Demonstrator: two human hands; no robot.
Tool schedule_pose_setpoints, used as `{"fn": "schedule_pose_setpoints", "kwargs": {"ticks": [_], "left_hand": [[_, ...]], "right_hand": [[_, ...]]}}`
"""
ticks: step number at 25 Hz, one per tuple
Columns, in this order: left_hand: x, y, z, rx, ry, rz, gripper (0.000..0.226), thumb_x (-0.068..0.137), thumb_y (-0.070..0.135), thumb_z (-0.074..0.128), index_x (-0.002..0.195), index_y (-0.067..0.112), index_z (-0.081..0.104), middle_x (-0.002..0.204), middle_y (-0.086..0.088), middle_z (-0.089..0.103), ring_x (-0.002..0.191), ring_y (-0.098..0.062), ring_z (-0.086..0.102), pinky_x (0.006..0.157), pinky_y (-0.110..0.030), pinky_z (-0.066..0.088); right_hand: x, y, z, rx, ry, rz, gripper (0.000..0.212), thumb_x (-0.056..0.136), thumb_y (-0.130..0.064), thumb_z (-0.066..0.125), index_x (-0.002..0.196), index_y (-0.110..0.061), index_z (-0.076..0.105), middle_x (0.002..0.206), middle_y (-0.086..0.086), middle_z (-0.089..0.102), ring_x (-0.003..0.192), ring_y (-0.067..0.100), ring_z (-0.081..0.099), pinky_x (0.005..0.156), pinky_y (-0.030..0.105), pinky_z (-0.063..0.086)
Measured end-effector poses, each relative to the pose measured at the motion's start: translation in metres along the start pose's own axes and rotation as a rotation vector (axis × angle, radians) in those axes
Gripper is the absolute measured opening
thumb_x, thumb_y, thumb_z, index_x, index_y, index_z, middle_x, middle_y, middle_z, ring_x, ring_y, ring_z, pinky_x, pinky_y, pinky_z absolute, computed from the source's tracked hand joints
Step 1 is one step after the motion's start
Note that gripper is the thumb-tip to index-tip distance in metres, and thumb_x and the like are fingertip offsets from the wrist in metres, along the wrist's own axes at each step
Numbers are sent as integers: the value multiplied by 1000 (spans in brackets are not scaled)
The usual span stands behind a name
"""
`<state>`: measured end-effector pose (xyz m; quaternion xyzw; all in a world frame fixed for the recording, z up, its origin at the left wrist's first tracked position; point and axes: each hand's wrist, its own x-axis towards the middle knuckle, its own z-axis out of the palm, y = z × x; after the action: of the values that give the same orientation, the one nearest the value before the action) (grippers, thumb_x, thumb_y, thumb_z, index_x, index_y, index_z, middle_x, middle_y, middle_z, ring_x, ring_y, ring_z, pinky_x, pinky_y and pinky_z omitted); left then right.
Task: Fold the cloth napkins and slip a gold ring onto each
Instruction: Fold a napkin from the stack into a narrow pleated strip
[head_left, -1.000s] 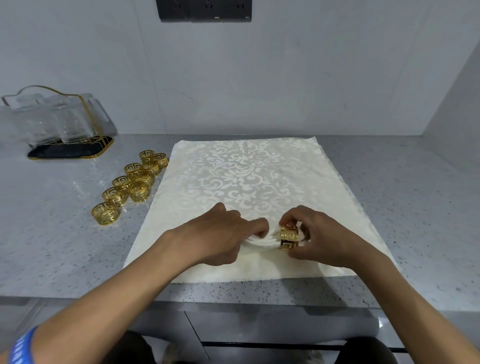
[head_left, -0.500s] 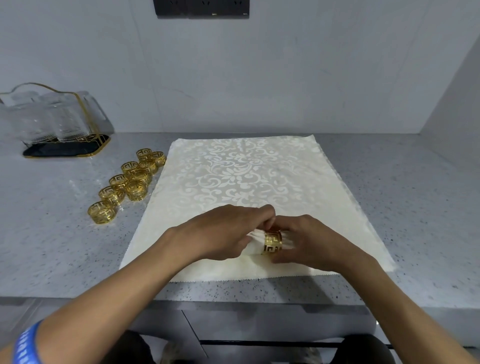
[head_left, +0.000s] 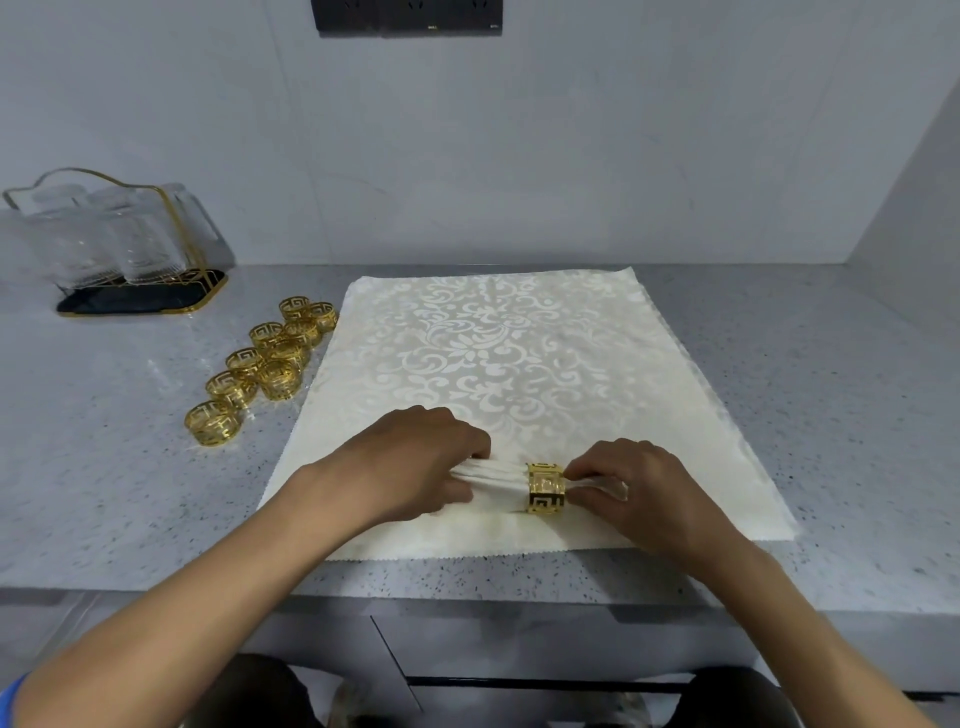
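A rolled white napkin lay across the lower centre of the frame, on top of a flat patterned cloth spread over the grey speckled counter. A gold ring encircled the napkin toward its right end. The left hand gripped the left part of the napkin, with fingers curled around the gathered folds. The right hand pinched the short end of the napkin that protruded from the right side of the ring, with fingertips touching the ring's edge. Both forearms extended from the lower corners of the frame.

At centre left, beside the left edge of the patterned cloth, a cluster of spare gold rings stood on the counter, several touching one another. In the upper left, a black tray with gold trim carried clear ribbed glasses inside a gold wire frame. A dark outlet strip was mounted on the wall at top centre.
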<state>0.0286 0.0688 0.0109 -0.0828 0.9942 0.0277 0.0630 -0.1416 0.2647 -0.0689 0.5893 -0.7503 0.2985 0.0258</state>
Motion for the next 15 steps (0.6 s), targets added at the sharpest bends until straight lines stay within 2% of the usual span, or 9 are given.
{"fn": "schedule_pose_setpoints", "kwargs": {"ticks": [2,4,5,7,9,10,13,15], "left_hand": [[3,7,1,123,112,67,34,92,40,59,124,29,53,107,11,60,105,-15,51,87,-28,33],[12,27,11,235,189,127,41,90,40,60,127,24,50,121,7,59,120,-20,44,106,-39,22],[17,39,18,280,208,163,37,90,35,61,123,21,53,118,4,61,121,-22,44,108,-42,16],[25,48,28,369,284,236,20,84,17,64,103,18,61,97,3,65,109,-24,51,104,-43,13],[28,36,31,413,388,267,24,72,5,70,90,20,64,83,6,65,98,-23,54,100,-43,17],[28,28,31,410,410,280,31,66,2,73,89,21,65,81,8,64,96,-22,53,100,-43,19],[29,17,32,454,391,329,51,58,0,76,102,24,65,93,11,66,99,-21,52,103,-45,20],[27,14,37,446,407,328,61,56,4,81,112,22,64,111,4,66,107,-24,54,106,-49,23]], "right_hand": [[-3,-5,4,2,81,43,13,82,-22,79,93,-22,74,84,-11,70,72,9,59,64,26,45],[-3,-14,10,10,151,62,13,80,-19,80,89,-22,72,79,-10,68,70,9,57,63,22,42],[-3,-19,14,10,163,55,13,80,-18,80,88,-23,72,77,-11,67,68,9,56,62,18,40],[-4,-26,17,5,162,68,10,81,-18,78,84,-23,71,75,-11,65,66,9,55,61,18,39],[-7,-31,18,9,173,155,7,82,-20,77,83,-23,70,76,-12,66,66,9,57,62,23,43],[-10,-34,18,20,177,217,6,83,-22,76,82,-22,70,76,-12,66,67,9,58,62,22,43],[-15,-48,25,72,207,359,10,82,-22,75,76,-22,67,71,-12,63,66,9,58,58,18,42],[-18,-59,32,116,231,428,13,82,-23,74,74,-23,64,69,-12,61,69,8,58,57,20,44]]}}
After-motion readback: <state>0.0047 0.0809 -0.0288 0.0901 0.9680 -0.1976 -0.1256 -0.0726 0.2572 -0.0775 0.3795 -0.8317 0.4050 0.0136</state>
